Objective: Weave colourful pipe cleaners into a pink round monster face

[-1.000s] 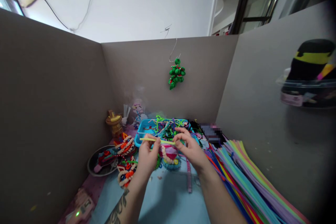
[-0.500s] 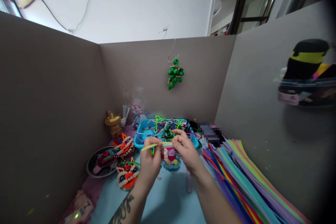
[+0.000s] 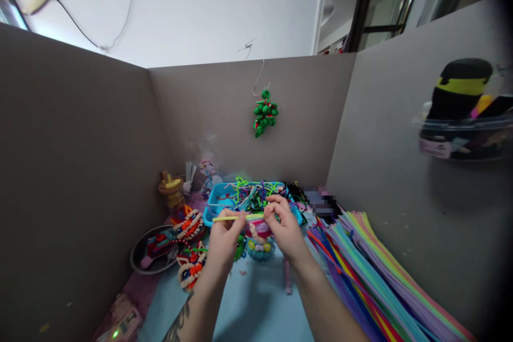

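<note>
A yellow-green pipe cleaner (image 3: 255,216) is stretched level between my two hands. My left hand (image 3: 227,232) pinches it, and one end sticks out to the left past the thumb. On the other side, the fingertips of my right hand (image 3: 282,223) close on it. Just beneath the strand is a pink, white and magenta piece (image 3: 258,226); I cannot tell whether it is joined to the strand. Lower down, a fuzzy blue figure with yellow round spots (image 3: 259,248) is partly visible, with a green fuzzy piece (image 3: 239,247) beside it.
Behind my hands, a blue tray (image 3: 212,208) holds tangled pipe cleaners. Long coloured pipe cleaners (image 3: 372,267) lie at right. Orange and cream pieces (image 3: 192,267) and a round metal dish (image 3: 138,264) are at left. A green ornament (image 3: 265,112) hangs on the back panel.
The free left end of the strand has swung from slanting to nearly level. My left hand has turned slightly, and more of the blue figure and green piece shows.
</note>
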Motion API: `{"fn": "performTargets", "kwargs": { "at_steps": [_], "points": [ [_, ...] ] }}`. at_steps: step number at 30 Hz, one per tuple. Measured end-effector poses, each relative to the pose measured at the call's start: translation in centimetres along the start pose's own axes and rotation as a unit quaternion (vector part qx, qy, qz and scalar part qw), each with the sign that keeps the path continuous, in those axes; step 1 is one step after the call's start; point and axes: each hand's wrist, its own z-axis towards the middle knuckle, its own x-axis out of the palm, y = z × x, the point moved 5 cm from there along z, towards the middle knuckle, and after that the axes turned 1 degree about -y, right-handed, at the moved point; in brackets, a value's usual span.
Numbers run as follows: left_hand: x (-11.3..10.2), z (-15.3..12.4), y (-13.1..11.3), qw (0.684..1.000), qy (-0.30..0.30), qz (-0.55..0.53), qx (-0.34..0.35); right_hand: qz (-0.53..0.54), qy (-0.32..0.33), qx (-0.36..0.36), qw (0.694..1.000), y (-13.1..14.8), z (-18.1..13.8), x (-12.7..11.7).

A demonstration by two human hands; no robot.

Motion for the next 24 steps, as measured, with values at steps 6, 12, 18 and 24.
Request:
{"fn": "performTargets", "kwargs": {
  "at_steps": [6, 12, 18, 24],
  "points": [
    [-0.5, 0.0, -0.2, 0.999, -0.011, 0.031, 0.022, 0.043, 0.012, 0.037, 0.998, -0.6, 0.2, 0.1],
    [-1.2, 0.3, -0.2, 0.997, -0.031, 0.055, 0.051, 0.018, -0.031, 0.004, 0.999, -0.1, 0.3, -0.9],
    [-0.2, -0.6, -1.5, 0.981, 0.001, 0.157, 0.118, -0.158, -0.049, -0.133, 0.977, 2.8, -0.6, -0.9],
    [0.6, -1.3, -1.6, 0.948, 0.065, 0.219, 0.22, -0.071, 0.039, -0.051, 0.995, 2.0, -0.7, 0.9]
  ]
}}
